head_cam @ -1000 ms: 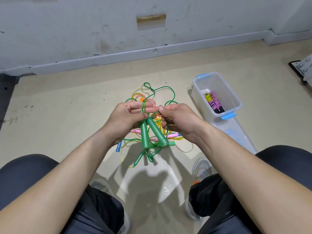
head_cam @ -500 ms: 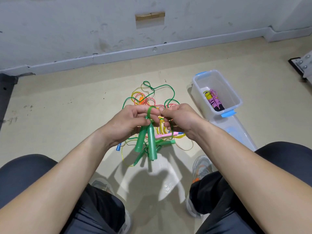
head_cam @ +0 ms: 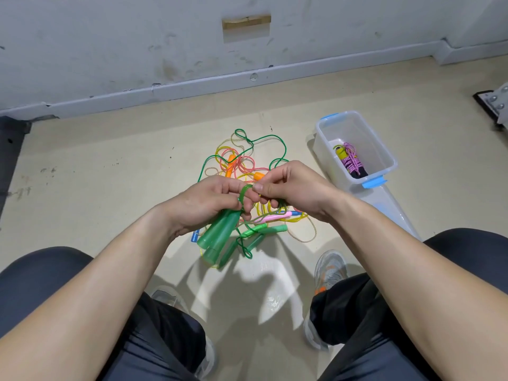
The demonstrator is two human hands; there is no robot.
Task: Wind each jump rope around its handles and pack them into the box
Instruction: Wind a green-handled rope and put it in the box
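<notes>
Now, at the centre of the frame, the left hand [head_cam: 209, 204] grips two green handles [head_cam: 217, 235] side by side, their ends pointing lower left. A second ago they splayed in a V between both hands; since then they have been brought together into the one fist. The right hand [head_cam: 291, 188] pinches a loop of green cord [head_cam: 244, 192] just above the handle tops, touching the left fingers. That suggests winding of this rope is only starting. Behind the hands, a pile [head_cam: 242, 160] of loose coloured ropes lies tangled on the floor. The box [head_cam: 368, 141] sits at middle right, open, holding one wound rope [head_cam: 350, 160]. Most of the packing appears left to do.
</notes>
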